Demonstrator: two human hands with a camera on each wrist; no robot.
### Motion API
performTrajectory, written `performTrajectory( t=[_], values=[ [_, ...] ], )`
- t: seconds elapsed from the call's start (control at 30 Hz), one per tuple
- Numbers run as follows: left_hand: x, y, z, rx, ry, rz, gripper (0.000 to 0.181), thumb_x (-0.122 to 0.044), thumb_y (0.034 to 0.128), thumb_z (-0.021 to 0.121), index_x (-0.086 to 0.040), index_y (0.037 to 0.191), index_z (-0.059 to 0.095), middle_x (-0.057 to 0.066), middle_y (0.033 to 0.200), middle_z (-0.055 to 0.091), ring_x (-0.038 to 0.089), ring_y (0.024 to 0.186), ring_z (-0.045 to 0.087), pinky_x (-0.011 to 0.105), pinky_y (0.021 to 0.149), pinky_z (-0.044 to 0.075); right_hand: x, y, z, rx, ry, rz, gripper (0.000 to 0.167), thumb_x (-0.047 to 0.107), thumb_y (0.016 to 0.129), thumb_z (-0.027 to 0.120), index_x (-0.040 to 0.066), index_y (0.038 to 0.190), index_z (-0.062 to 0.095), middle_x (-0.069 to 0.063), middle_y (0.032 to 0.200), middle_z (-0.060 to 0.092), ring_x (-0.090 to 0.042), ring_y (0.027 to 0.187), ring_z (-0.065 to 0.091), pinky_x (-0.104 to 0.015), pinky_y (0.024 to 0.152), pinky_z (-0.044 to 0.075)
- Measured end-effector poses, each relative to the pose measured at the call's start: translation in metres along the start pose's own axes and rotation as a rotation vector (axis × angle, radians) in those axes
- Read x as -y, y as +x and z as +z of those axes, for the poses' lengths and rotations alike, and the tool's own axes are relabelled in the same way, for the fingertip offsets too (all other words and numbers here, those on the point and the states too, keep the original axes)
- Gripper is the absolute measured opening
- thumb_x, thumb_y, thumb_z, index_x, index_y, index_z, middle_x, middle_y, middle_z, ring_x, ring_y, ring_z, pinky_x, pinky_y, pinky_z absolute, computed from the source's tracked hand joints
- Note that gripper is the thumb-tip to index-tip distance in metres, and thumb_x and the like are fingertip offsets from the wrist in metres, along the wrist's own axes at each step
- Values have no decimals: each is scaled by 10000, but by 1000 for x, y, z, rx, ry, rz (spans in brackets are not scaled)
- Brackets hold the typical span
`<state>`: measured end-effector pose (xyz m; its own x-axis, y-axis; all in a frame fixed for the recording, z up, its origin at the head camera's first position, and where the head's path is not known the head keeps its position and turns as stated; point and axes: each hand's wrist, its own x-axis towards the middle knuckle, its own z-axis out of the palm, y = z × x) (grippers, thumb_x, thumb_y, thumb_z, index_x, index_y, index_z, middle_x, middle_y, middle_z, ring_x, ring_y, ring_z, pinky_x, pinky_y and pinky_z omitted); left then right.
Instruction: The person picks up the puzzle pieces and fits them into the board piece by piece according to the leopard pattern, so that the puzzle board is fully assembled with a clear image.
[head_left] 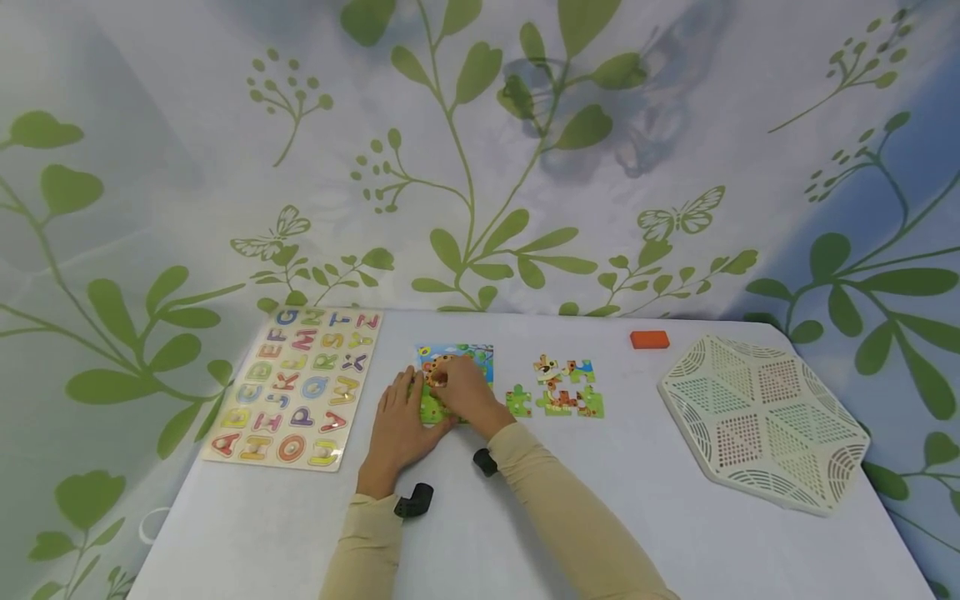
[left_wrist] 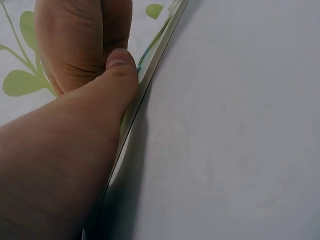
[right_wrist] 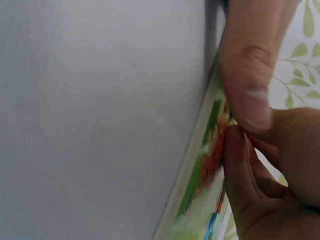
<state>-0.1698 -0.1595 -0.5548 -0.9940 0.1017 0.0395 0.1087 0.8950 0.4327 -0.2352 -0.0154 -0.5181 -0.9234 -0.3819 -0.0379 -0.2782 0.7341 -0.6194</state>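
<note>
A jigsaw puzzle board (head_left: 480, 357) with a blue, green and orange picture lies flat on the table, its middle covered by the hands. My left hand (head_left: 401, 425) rests along the board's left side, fingers stretched out and thumb at the near edge. In the left wrist view the thumb (left_wrist: 117, 75) touches the board's rim. My right hand (head_left: 467, 387) is over the board, thumb and fingertips pinching a puzzle piece that is mostly hidden. In the right wrist view those fingertips (right_wrist: 236, 142) sit low against the picture. Several loose puzzle pieces (head_left: 558, 401) lie right of the board.
An alphabet board (head_left: 300, 392) with coloured letters lies on the left. An orange block (head_left: 649, 340) is near the table's back edge. On the right sits a white hexagonal patterned board (head_left: 765, 421). A leaf-patterned curtain (head_left: 480, 167) hangs behind the white table (head_left: 465, 533).
</note>
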Motion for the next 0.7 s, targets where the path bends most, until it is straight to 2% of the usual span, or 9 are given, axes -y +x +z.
performTrajectory(
  t=[0.23, 0.4, 0.53, 0.7],
  values=[
    [1, 2, 4, -10, 24, 0, 1053, -682, 869, 650, -37, 1610, 271, 184, 1691, 219, 395, 1568, 206, 582, 1272, 212, -18, -11, -15, 80, 149, 5, 348, 231, 962, 720, 89, 1280, 712, -64, 1178, 740, -196, 1033, 709, -352, 882, 604],
    [0, 2, 4, 4, 26, -12, 1040, -711, 894, 592, -51, 1620, 246, 175, 1696, 206, 384, 1574, 192, 558, 1285, 193, -51, -25, -47, -19, 225, 69, 362, 286, 962, 724, 143, 1294, 711, -45, 1209, 729, -206, 1051, 703, -386, 864, 604],
    [-3, 2, 3, -8, 3, -17, 1040, -705, 891, 594, -45, 1618, 250, 180, 1692, 218, 388, 1573, 195, 556, 1286, 190, -85, -41, -86, -78, 217, 140, 421, 272, 942, 749, 114, 1328, 686, -98, 1236, 699, -252, 1078, 680, -424, 866, 593],
    [-4, 2, 2, -19, -8, -15, 1038, -675, 883, 624, -32, 1612, 260, 191, 1689, 223, 400, 1570, 200, 568, 1281, 197, -115, -53, -118, -27, 87, 204, 581, 255, 903, 792, 43, 1411, 605, -157, 1262, 636, -303, 1132, 626, -446, 913, 569]
  ],
)
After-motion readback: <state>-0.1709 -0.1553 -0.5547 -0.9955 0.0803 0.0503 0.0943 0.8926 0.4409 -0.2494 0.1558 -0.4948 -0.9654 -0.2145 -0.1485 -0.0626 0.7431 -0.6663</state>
